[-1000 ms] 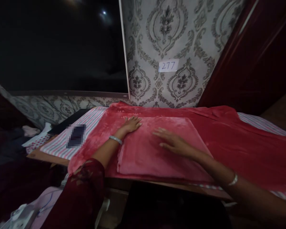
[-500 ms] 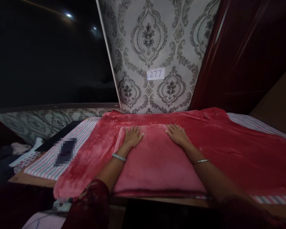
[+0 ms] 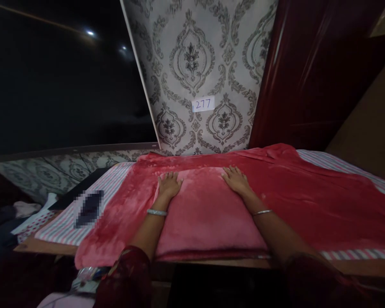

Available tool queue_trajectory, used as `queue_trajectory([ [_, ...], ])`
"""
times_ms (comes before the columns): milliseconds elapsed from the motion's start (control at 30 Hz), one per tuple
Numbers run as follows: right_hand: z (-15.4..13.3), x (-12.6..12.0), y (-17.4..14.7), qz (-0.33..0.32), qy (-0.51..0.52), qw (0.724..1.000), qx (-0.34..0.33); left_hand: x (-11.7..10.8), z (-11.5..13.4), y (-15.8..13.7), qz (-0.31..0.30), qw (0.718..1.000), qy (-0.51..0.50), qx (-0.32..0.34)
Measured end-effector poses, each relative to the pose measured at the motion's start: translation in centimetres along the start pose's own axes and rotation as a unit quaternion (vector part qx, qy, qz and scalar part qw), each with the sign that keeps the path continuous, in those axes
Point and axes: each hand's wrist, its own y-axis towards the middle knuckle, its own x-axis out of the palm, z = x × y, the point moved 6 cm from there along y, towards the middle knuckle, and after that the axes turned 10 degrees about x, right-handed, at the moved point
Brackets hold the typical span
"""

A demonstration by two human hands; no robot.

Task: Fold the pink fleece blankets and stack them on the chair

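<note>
A plush red blanket (image 3: 308, 205) is spread over the table, and a lighter pinkish-red folded section (image 3: 208, 214) lies on it in the middle. My left hand (image 3: 169, 185) rests flat on the far left corner of this folded section, fingers apart. On the far right corner lies my right hand (image 3: 236, 179), palm down with its fingers spread. Neither hand grips the fabric. The fold's near edge runs along the front of the table and shows stacked layers.
Under the blanket is a striped cloth (image 3: 115, 175) on a wooden table (image 3: 28, 246). A blurred-out dark object (image 3: 89, 208) lies at left. Behind stand a large dark screen (image 3: 67, 85), a patterned wall with a paper marked 277 (image 3: 203, 104), and a dark red glossy panel (image 3: 295, 85).
My left hand has slid slightly left toward the fold's left edge. My right hand stays flat near the far right corner. The camera view has shifted a little.
</note>
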Motion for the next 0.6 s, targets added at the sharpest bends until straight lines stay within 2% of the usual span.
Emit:
queue_trajectory([
  [167,1.4,-0.8,-0.1,0.016,0.078,0.993,0.086,-0.2,-3.7,-0.7,0.009,0.985,-0.128,-0.117],
  [367,2.7,-1.2,0.2,0.036,0.122,0.981,0.148,0.0,-6.1,-0.5,0.042,0.961,-0.21,-0.178],
  [500,3.6,-0.9,0.7,0.04,0.168,0.968,0.18,0.3,-7.0,-0.7,0.095,0.94,-0.279,-0.172],
  [600,4.1,-0.7,1.3,0.032,0.21,0.958,0.191,0.3,-7.1,-1.1,0.134,0.921,-0.347,-0.117],
])
